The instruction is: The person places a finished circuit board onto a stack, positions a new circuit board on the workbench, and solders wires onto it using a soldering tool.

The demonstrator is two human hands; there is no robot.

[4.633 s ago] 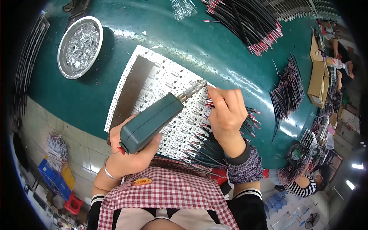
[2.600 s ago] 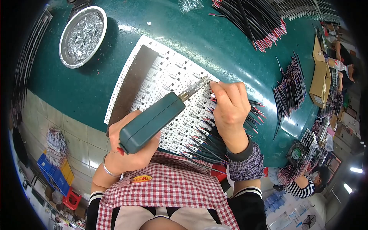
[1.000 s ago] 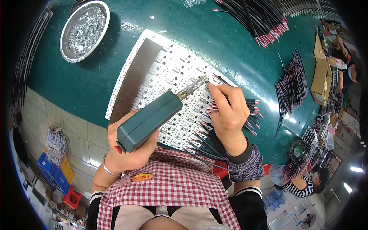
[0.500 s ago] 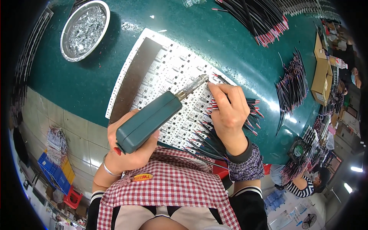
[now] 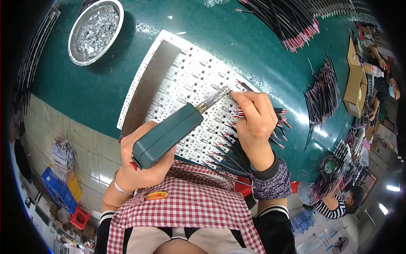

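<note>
Surface: dark green worktable [image 5: 237, 38].
Left hand [image 5: 141, 163]: clamped on teal soldering tool [image 5: 169, 133].
Right hand [image 5: 256, 122]: pinching thin black wire [image 5: 242, 86] on white circuit panel [image 5: 186, 80].
Advice: steady the wire; touch the tip briefly.

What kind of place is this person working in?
Most likely an electronics assembly workshop. The left hand holds a teal soldering tool over a white panel of small circuit boards, the right hand feeds wires, and bundles of cut wires lie on the green table.
</note>
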